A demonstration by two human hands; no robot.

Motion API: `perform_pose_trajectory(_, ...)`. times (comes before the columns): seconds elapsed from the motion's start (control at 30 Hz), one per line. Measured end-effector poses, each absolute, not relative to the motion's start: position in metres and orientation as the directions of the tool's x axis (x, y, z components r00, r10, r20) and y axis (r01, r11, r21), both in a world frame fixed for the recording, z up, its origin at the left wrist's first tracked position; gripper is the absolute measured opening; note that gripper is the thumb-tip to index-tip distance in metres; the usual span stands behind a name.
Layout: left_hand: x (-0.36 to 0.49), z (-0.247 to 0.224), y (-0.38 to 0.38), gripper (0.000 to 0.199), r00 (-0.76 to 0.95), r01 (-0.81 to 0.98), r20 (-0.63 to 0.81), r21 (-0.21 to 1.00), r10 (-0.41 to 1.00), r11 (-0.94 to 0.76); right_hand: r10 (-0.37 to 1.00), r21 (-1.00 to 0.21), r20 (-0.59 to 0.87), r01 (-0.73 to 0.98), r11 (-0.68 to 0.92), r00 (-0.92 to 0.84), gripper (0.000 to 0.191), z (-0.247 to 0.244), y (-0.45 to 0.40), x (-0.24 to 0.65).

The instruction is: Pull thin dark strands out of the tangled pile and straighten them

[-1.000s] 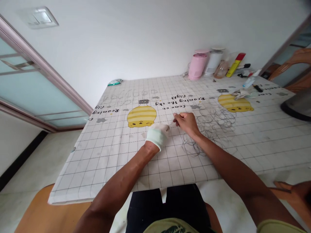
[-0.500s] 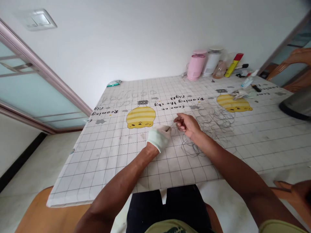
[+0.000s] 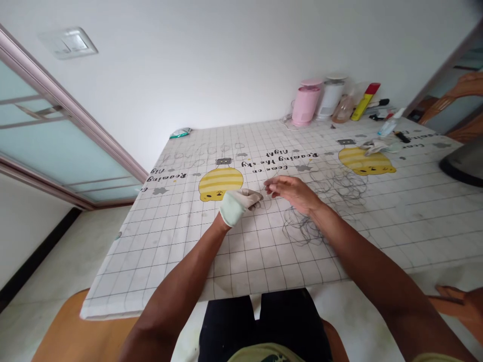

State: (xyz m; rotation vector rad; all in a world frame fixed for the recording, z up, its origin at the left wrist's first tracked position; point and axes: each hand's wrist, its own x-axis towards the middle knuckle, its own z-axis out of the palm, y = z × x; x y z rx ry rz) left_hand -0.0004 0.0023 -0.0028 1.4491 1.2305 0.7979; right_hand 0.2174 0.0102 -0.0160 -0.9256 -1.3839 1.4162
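Observation:
My left hand (image 3: 240, 202), in a white glove with a pale green cuff, is pinched over the table around a thin wire (image 3: 266, 196) that is hard to make out. Facing it from the right, close by, is my bare right hand (image 3: 290, 191), fingers curled and tips together on the same fine wire. A loose tangle of thin grey wire loops (image 3: 339, 188) spreads over the cloth behind and under my right wrist. Thin wire rings (image 3: 188, 153) lie in rows at the table's far left.
A checked tablecloth (image 3: 173, 271) covers the table. Along the wall stand a pink device (image 3: 306, 104), a white device (image 3: 331, 98), a bottle (image 3: 343, 108) and a yellow can (image 3: 365, 102). A glove (image 3: 379, 146), a spray bottle (image 3: 390, 124) and a metal kettle (image 3: 466, 158) are at right.
My left hand has shifted slightly left and turned, its fingers now pointing right. My right hand has levelled out, its fingers reaching left. The view has tilted a little.

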Motion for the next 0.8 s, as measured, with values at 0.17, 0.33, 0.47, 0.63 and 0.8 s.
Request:
perform_pose_trajectory(0.17,0.001,-0.003,0.000,0.017,0.343,0.238,-0.193,0.965,0.920,0.113,0.934,-0.981,0.120,-0.183,0.060,-0.336,0.028,-0.022,0.009,0.207)
perform_pose_trajectory(0.33,0.001,-0.004,0.000,0.020,0.339,0.262,-0.207,0.958,0.918,0.119,0.899,-0.976,0.135,-0.210,0.049,-0.417,0.031,-0.019,0.006,0.211)
perform_pose_trajectory(0.47,0.002,0.001,-0.005,0.028,0.304,0.346,-0.171,0.937,0.937,0.059,0.909,-0.986,0.149,-0.124,0.108,-0.390,0.031,-0.018,0.003,0.209)
perform_pose_trajectory(0.63,0.005,0.003,-0.009,0.032,0.296,0.413,-0.175,0.910,0.939,0.039,0.918,-0.988,0.153,-0.072,0.136,-0.365,0.025,-0.025,0.003,0.204)
perform_pose_trajectory(0.8,0.008,0.002,-0.008,0.026,0.271,0.426,-0.189,0.903,0.944,0.059,0.943,-0.988,0.085,-0.149,0.038,-0.320,0.030,-0.027,0.006,0.207)
